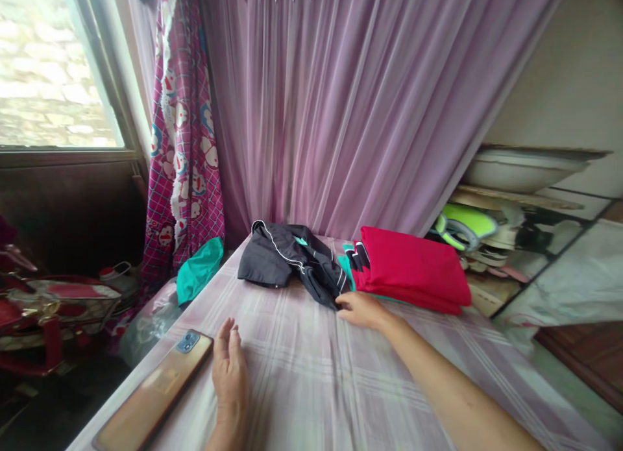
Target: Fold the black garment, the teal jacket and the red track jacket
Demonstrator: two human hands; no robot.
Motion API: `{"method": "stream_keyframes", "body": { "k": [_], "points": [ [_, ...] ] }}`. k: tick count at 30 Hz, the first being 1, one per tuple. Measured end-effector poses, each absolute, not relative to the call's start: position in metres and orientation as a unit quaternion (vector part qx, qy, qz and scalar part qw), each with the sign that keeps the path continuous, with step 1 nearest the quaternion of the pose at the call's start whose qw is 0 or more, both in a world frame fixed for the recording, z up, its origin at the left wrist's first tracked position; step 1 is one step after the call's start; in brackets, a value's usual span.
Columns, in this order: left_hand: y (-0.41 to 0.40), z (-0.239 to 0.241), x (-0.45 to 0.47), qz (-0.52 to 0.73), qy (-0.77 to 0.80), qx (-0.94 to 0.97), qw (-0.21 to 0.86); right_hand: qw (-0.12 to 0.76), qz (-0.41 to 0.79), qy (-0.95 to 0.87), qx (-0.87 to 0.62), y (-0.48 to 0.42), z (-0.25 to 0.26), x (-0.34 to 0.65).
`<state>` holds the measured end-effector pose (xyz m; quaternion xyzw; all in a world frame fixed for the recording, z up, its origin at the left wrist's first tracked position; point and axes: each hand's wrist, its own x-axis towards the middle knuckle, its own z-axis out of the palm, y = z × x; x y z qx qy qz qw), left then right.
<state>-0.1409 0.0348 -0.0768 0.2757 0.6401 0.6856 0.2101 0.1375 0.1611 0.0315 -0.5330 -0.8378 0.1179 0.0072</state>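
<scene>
A crumpled black garment with white piping lies at the far side of the table. My right hand reaches to its near right corner, fingers closed on the cloth there. Just right of that corner sits a folded red cloth, with teal and black-and-white patterned fabric showing at its left edge. My left hand is raised edge-on above the cloth-covered table, fingers extended and holding nothing. A phone lies face down beside it, near the left edge.
The tabletop has a pale checked cover. A purple curtain hangs behind it, with a patterned magenta curtain to the left. Teal fabric hangs by the left edge. Shelves at right hold a basin and a neon-green visor.
</scene>
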Motion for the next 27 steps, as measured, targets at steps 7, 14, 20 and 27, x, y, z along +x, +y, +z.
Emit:
{"method": "stream_keyframes", "body": {
  "k": [7, 14, 20, 27],
  "points": [
    [0.033, -0.073, -0.141, 0.675, 0.649, 0.282, 0.208, 0.139, -0.121, -0.676, -0.713, 0.168, 0.058, 0.210],
    [0.034, -0.070, -0.141, 0.673, 0.650, 0.284, 0.207, 0.084, -0.141, -0.699, -0.696, 0.172, 0.066, 0.246],
    [0.034, -0.070, -0.141, 0.670, 0.652, 0.298, 0.195, 0.090, 0.062, -0.824, -0.556, 0.138, 0.093, 0.232],
    [0.034, -0.067, -0.139, 0.677, 0.646, 0.286, 0.205, 0.120, 0.009, -0.744, -0.657, 0.143, 0.070, 0.244]
  ]
}}
